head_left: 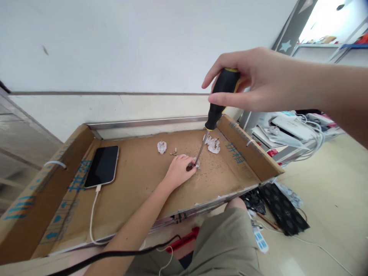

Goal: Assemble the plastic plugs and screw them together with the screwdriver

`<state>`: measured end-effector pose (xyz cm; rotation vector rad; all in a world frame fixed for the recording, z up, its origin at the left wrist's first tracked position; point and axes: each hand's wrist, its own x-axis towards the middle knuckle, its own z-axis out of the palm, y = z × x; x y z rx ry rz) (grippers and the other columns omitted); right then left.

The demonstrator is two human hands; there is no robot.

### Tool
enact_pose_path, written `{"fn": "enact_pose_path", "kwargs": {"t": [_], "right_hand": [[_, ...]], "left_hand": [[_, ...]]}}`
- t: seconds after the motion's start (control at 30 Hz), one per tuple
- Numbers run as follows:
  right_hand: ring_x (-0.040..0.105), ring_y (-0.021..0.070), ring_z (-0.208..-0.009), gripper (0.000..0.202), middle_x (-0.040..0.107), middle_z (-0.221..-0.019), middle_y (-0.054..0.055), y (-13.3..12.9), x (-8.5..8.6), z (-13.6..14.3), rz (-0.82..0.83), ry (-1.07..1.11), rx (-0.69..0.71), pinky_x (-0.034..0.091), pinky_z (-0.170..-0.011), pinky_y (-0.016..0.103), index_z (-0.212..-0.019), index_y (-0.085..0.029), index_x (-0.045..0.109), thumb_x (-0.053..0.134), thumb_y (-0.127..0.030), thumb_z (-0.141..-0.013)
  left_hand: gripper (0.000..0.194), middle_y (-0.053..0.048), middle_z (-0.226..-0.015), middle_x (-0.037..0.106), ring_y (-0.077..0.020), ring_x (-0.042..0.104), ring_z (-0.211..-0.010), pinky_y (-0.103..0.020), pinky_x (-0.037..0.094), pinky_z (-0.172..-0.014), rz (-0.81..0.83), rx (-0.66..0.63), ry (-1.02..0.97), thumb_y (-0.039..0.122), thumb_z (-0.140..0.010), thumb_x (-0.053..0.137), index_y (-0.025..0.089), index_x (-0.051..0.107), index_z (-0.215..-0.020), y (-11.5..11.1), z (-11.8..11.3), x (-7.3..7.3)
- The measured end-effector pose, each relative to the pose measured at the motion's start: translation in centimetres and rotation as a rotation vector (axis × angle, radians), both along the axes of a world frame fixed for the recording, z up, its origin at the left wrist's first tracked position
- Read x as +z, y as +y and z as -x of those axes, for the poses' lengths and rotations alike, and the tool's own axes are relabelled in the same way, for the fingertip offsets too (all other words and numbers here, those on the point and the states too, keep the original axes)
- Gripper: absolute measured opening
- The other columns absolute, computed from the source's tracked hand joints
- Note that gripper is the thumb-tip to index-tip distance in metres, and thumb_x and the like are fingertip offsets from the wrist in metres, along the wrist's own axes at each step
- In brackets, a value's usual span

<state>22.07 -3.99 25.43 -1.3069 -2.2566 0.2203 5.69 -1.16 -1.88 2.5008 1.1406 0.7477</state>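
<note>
My right hand (238,82) grips the black and yellow handle of a screwdriver (220,96) from above. The shaft slants down and left, its tip at a small clear plastic plug part (197,165) on the cardboard. My left hand (181,168) pinches that part against the surface, thumb and fingers hiding much of it. Left of them lie a clear plug piece with metal pins (161,147) and a few small brass bits (173,152). More clear plug pieces (213,145) sit in a cluster beyond the screwdriver's shaft.
The cardboard tray (138,172) has raised sides left and right. A phone (102,166) with a white charging cable (92,214) lies at its left. Cables and white devices (296,128) are stacked at right. A black tray (283,207) and a power strip (260,239) are on the floor.
</note>
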Motion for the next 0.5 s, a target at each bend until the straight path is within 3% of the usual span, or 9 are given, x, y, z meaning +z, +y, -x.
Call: {"fn": "enact_pose_path", "kwargs": {"t": [0.03,0.1,0.17,0.2,0.27,0.33,0.4,0.5], "right_hand": [[0.045,0.0063,-0.057,0.018,0.047,-0.053,-0.006,-0.2,-0.1,0.5,-0.064,0.026,-0.044,0.026,-0.05,0.019,-0.073,-0.02,0.066,0.078,-0.027,-0.062],[0.043,0.0079,-0.059,0.03,0.03,-0.047,-0.004,-0.4,-0.2,1.3,-0.279,-0.022,-0.135,0.018,-0.049,0.019,-0.057,-0.017,0.055,0.078,-0.035,-0.06],[0.041,0.0081,-0.057,0.029,0.029,-0.048,-0.003,-0.1,0.1,1.7,-0.384,-0.164,-0.113,0.015,-0.047,0.021,-0.062,-0.018,0.056,0.078,-0.037,-0.061],[0.042,0.0077,-0.055,0.025,0.037,-0.052,-0.004,0.1,0.5,1.8,-0.339,-0.247,-0.06,0.017,-0.045,0.021,-0.073,-0.021,0.061,0.078,-0.034,-0.062],[0.044,0.0063,-0.051,0.038,0.055,-0.066,-0.007,0.8,1.3,1.7,-0.145,-0.371,0.035,0.023,-0.04,0.02,-0.1,-0.029,0.063,0.077,-0.03,-0.064],[0.044,0.0061,-0.045,0.044,0.059,-0.069,-0.009,1.4,1.9,1.5,0.016,-0.428,0.029,0.025,-0.036,0.021,-0.108,-0.032,0.061,0.076,-0.035,-0.066],[0.038,0.0059,-0.04,0.037,0.05,-0.052,-0.008,1.6,2.1,1.5,0.0,-0.411,-0.048,0.018,-0.036,0.02,-0.092,-0.026,0.067,0.075,-0.046,-0.063],[0.036,0.0065,-0.048,0.038,0.034,-0.043,-0.005,1.6,1.8,1.8,-0.172,-0.328,-0.175,0.012,-0.043,0.02,-0.061,-0.017,0.063,0.078,-0.051,-0.052]], "left_hand": [[0.006,0.0,-0.083,0.065,-0.0201,0.057,-0.089,-0.035,0.04,-0.084,-0.001,0.002,0.003,0.025,-0.081,0.056,0.021,0.058,-0.078,0.0,0.0,0.0],[0.006,-0.001,-0.082,0.065,-0.0201,0.056,-0.088,-0.034,0.04,-0.084,-0.011,0.006,0.011,0.026,-0.082,0.056,0.021,0.058,-0.079,0.0,0.0,0.0],[0.008,-0.001,-0.082,0.064,-0.0202,0.056,-0.088,-0.034,0.04,-0.084,-0.026,0.005,0.02,0.027,-0.083,0.055,0.02,0.058,-0.079,0.0,0.0,-0.1],[0.008,-0.001,-0.082,0.064,-0.0202,0.056,-0.088,-0.034,0.04,-0.083,-0.029,0.003,0.023,0.027,-0.083,0.055,0.02,0.057,-0.079,0.0,0.0,-0.1],[0.009,-0.001,-0.082,0.064,-0.0202,0.056,-0.088,-0.033,0.04,-0.082,-0.028,0.001,0.029,0.027,-0.083,0.055,0.02,0.057,-0.078,0.0,0.0,-0.1],[0.009,-0.002,-0.082,0.064,-0.0203,0.056,-0.088,-0.033,0.04,-0.082,-0.026,0.005,0.03,0.027,-0.083,0.055,0.02,0.057,-0.078,-0.1,0.0,-0.2],[0.008,-0.002,-0.083,0.064,-0.0202,0.057,-0.088,-0.034,0.04,-0.082,-0.029,0.004,0.024,0.027,-0.083,0.055,0.02,0.057,-0.08,-0.1,0.0,-0.2],[0.008,-0.002,-0.085,0.065,-0.0203,0.057,-0.089,-0.034,0.04,-0.084,-0.033,-0.002,0.016,0.027,-0.083,0.054,0.02,0.058,-0.082,-0.3,0.0,-0.1]]}}
